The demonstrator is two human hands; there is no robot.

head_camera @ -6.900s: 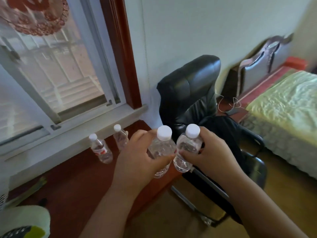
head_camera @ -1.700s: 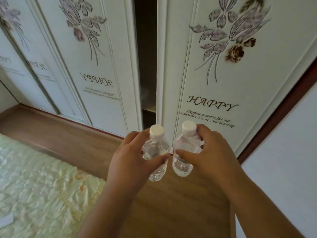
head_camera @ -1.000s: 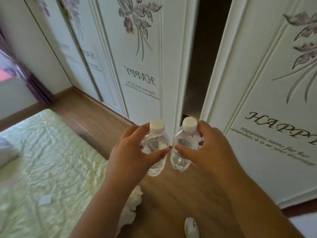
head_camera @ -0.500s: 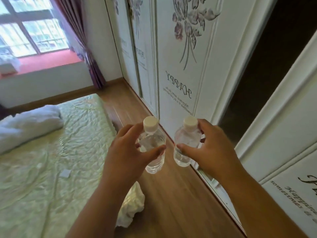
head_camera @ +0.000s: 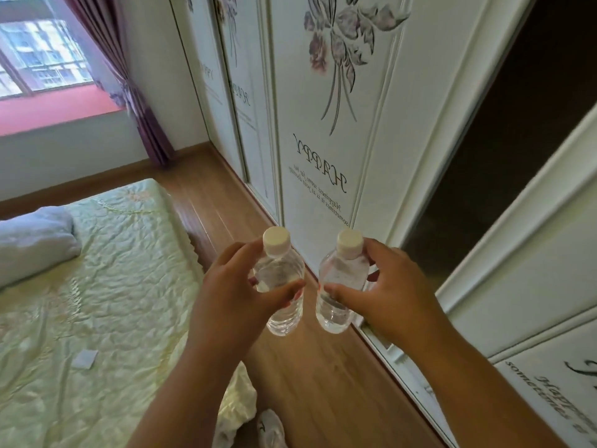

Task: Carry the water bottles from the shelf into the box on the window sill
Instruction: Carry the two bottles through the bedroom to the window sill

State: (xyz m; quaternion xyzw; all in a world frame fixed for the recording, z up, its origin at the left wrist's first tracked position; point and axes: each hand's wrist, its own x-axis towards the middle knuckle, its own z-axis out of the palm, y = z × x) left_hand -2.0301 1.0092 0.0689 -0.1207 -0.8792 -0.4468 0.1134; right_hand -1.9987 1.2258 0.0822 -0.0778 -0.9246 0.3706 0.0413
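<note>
The left hand point(head_camera: 231, 299) is gripping one water bottle point(head_camera: 280, 286) upright, and the right hand point(head_camera: 392, 297) is gripping another bottle point(head_camera: 339, 286), both above the wooden floor point(head_camera: 323, 383) beside the wardrobe point(head_camera: 323, 124).

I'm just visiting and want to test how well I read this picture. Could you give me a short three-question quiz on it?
1. True or false: each hand holds one clear plastic water bottle with a white cap.
2. What lies below the left hand: A) pale green quilted bed cover, B) black chair, C) cardboard box?
3. Fill in: the two bottles are held ____, caps up.

Key:
1. True: left bottle in the left hand, right bottle in the right hand.
2. A, the bed cover.
3. Upright.
</note>
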